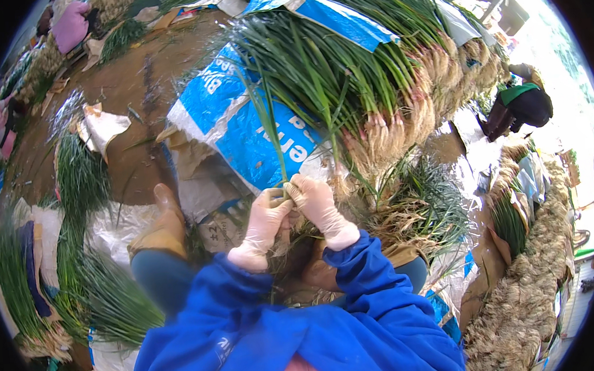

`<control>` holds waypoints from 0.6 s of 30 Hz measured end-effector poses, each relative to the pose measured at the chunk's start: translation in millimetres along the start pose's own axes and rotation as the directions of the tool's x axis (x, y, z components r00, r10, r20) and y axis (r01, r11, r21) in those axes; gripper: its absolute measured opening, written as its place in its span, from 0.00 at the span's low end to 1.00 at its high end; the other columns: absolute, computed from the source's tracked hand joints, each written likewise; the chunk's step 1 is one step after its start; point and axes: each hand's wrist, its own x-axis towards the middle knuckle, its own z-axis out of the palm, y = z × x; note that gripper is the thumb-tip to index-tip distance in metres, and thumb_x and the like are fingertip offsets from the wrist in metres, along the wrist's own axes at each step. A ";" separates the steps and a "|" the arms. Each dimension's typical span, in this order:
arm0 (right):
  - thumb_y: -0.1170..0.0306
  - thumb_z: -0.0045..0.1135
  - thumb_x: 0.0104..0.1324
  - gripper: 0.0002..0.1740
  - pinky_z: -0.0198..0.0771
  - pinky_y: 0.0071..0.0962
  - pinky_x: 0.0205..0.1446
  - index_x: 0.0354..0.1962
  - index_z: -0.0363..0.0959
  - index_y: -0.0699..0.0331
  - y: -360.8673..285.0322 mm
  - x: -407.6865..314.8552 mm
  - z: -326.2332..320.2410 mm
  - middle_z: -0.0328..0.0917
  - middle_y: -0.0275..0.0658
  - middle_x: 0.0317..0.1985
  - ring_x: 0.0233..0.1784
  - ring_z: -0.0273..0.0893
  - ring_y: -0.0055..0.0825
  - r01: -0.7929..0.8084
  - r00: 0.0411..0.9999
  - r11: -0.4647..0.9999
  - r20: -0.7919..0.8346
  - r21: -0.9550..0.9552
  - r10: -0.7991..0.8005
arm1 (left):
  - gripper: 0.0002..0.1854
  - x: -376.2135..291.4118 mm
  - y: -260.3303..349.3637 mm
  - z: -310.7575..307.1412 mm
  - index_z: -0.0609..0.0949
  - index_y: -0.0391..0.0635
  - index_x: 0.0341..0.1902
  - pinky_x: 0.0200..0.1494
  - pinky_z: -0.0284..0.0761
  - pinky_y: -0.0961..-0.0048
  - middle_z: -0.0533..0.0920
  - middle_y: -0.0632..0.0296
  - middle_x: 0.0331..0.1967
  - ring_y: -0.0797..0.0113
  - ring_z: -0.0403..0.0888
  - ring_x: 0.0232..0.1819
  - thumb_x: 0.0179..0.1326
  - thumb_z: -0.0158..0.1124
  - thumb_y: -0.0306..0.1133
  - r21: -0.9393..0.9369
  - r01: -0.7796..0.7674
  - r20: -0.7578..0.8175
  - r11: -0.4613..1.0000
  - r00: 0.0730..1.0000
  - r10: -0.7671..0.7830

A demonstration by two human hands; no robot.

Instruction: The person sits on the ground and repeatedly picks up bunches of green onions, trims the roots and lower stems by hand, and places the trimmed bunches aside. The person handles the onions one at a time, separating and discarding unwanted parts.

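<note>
Both my hands wear thin pale gloves and meet in front of me. My left hand (pixel 269 211) and my right hand (pixel 312 197) pinch a green onion plant (pixel 281 161) near its lower end; its long leaves point away from me over a blue and white woven plastic sheet (pixel 268 131). The base of the plant is partly hidden by my fingers. Just beyond, to the right, lies a large heap of green onions (pixel 331 71), with pinkish bases and pale roots turned right. Loose onions with tangled roots (pixel 406 219) lie right of my right hand.
More onion bundles (pixel 80 178) lie at the left, beside brown wet ground (pixel 132 165). A long row of root ends (pixel 518 294) runs along the right. A co-worker (pixel 519 103) bends over at the upper right; another person in pink (pixel 70 26) is at the upper left.
</note>
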 end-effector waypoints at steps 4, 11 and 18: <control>0.60 0.55 0.63 0.12 0.69 0.42 0.25 0.26 0.70 0.57 24.0 -9.2 11.7 0.75 0.42 0.18 0.21 0.76 0.44 -0.103 0.945 0.900 -0.324 -0.423 -0.044 | 0.15 -1.4 9.7 -2.4 0.72 0.35 0.52 0.33 0.78 0.78 0.83 0.57 0.35 0.72 0.81 0.29 0.63 0.58 0.23 0.084 0.087 0.075 0.993 0.993 -0.093; 0.58 0.51 0.63 0.13 0.72 0.45 0.37 0.33 0.78 0.56 76.2 -89.4 -4.8 0.80 0.43 0.28 0.32 0.79 0.44 -0.020 0.810 0.975 0.568 -0.223 0.147 | 0.12 22.8 46.2 -22.8 0.77 0.41 0.51 0.33 0.77 0.76 0.84 0.55 0.39 0.73 0.79 0.28 0.67 0.56 0.29 -0.198 -0.014 0.027 0.980 0.999 0.019; 0.51 0.54 0.62 0.19 0.71 0.43 0.36 0.34 0.77 0.60 92.5 -1.7 -40.6 0.79 0.48 0.27 0.31 0.79 0.46 -0.359 0.893 0.924 -0.336 -0.131 0.299 | 0.11 66.5 14.5 6.1 0.82 0.42 0.45 0.16 0.56 0.84 0.75 0.69 0.20 0.82 0.64 0.16 0.63 0.64 0.34 -0.242 0.206 0.100 0.948 0.977 -0.187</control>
